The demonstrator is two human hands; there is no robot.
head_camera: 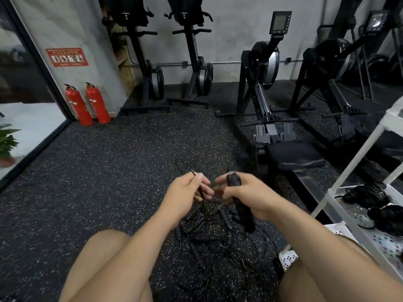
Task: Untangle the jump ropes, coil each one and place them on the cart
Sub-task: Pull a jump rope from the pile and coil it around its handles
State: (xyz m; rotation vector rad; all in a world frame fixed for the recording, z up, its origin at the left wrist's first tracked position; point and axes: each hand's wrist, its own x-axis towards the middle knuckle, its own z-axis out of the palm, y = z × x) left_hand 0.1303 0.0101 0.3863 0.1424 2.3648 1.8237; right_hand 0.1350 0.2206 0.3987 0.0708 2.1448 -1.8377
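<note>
Seated person, bare knees (113,258) to either side of the tangle of jump ropes (209,240). The tangle lies on the speckled rubber floor (98,171): thin black cords in loose loops, with several ribbed black handles mixed in.

Left hand (185,188): raised just above the tangle. The fingers (204,182) pinch a thin black cord (202,202). A short end of the cord sticks up past the thumb, and the rest runs down into the tangle.

Right hand (246,192): also above the tangle, close beside the left hand, fingertips nearly meeting. Its fingers are curled round a thick black handle (245,214). The top of the handle shows above the knuckles and the long lower part slants down toward the tangle. Cannot tell whether the cord in the left hand belongs to this handle.

White cart (357,149): right of the tangle, near the right knee. It has slanted posts and perforated shelves. On the shelf in view sit two dark bundles of coiled rope (370,196), well apart from the tangle.

Beyond the tangle:
- A rowing machine (270,118) stands just past it to the right, its black seat pad nearest.
- A second rower stands further right.
- Two more machines stand upright against the grey wall.

Far left of the tangle:
- Two red fire extinguishers (87,105) stand side by side at the foot of a pillar.
- A red sign (67,57) hangs above them.
- A green plant (6,140) shows at the frame edge by the glass.
</note>
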